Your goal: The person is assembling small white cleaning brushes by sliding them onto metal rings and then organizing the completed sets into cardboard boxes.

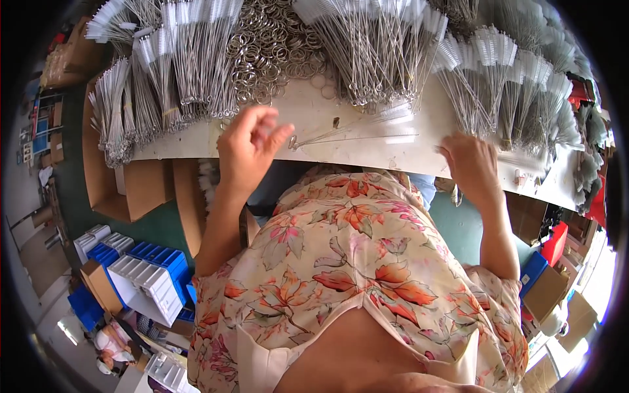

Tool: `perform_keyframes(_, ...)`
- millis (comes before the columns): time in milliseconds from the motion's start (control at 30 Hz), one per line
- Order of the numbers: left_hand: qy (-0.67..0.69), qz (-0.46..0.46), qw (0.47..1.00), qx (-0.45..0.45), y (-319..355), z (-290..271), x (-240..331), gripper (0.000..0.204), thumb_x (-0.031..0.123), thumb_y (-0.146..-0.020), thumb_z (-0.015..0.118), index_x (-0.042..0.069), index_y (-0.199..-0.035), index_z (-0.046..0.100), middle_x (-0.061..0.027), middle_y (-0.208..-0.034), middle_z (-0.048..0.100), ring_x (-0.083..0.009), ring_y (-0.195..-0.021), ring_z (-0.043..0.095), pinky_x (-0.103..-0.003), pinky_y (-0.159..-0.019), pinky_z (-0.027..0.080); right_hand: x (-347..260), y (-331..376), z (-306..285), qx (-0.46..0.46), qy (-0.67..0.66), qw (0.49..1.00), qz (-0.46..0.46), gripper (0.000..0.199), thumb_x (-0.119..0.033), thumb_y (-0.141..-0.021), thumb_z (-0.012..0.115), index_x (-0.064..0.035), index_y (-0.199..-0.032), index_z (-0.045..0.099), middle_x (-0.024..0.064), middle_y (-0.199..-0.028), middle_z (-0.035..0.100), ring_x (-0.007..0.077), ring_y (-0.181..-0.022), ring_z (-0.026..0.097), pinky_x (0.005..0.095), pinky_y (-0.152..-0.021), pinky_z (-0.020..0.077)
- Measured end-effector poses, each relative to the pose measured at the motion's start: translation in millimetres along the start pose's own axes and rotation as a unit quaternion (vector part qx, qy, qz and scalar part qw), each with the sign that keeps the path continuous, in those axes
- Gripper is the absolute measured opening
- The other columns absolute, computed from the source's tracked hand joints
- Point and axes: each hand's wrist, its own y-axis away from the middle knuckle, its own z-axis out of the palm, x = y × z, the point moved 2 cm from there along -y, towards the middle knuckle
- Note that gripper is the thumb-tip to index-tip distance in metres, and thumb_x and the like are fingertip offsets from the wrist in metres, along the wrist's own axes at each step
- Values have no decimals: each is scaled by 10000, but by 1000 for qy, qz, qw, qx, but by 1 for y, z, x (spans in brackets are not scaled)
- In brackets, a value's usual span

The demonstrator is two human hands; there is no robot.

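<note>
My left hand [252, 147] is just above the front edge of the table, its fingers loosely bent and the thumb apart from them. Nothing shows in its grasp. Right by its thumb are the looped ends of a few thin wire brushes [357, 131], which lie crosswise on the table with their bristles toward the right. Over the table's edge on the right is my right hand [473, 167], seen from the back, fingers bent and spread a little, with nothing visible in it. Beyond my hands lies a heap of metal split rings [278, 46], with a few loose rings at its near side.
Bundles of wire brushes with white bristles [196, 59] stand along the left, more brushes [380, 59] at the centre and right [485, 78]. A cardboard box [137, 190] is below the table's left end. Blue and white crates [147, 275] stand farther left. Another person [114, 344] is at lower left.
</note>
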Motion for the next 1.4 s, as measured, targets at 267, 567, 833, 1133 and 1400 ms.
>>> perform_keyframes(267,-18,-54,996,-63,16,12,-5,84,39,-808,603,3,-778,533,-95,-861,599,-128,-685,607,-255,-606,509,-84,-40,5,155,-425,876,-168,91,-17,-760,640,-19,-851,643,80,-815,587,166,-626,571,273,-523,452)
perform_keyframes(567,219,46,966,-131,-38,-27,43,132,2,-832,567,-9,-951,623,-122,-1032,583,-116,-820,594,-240,-689,541,-118,-76,-33,91,-494,832,-237,76,-91,-777,621,-50,-837,642,74,-808,624,197,-678,608,296,-599,473)
perform_keyframes(833,234,83,950,-188,-50,-29,57,230,-120,-747,517,-26,-931,617,-197,-1035,560,-169,-855,594,-255,-704,526,-105,-76,-39,-144,-691,688,-168,151,-146,-861,585,-3,-881,630,13,-765,614,63,-625,498,209,-530,414)
perform_keyframes(1133,185,177,967,-1,-50,-25,84,280,-114,-708,611,-93,-987,591,-165,-983,603,-184,-824,634,-280,-714,562,-102,-69,-64,13,-806,579,-119,156,-176,-843,614,-28,-876,647,-5,-712,590,49,-539,467,185,-488,394)
perform_keyframes(1400,79,299,951,-14,-61,-34,91,291,-89,-766,540,-157,-1049,524,-257,-1013,576,-267,-887,615,-314,-762,525,-117,-73,-87,102,-755,630,-149,123,-118,-830,621,-5,-877,628,-6,-685,549,43,-493,446,177,-418,321)
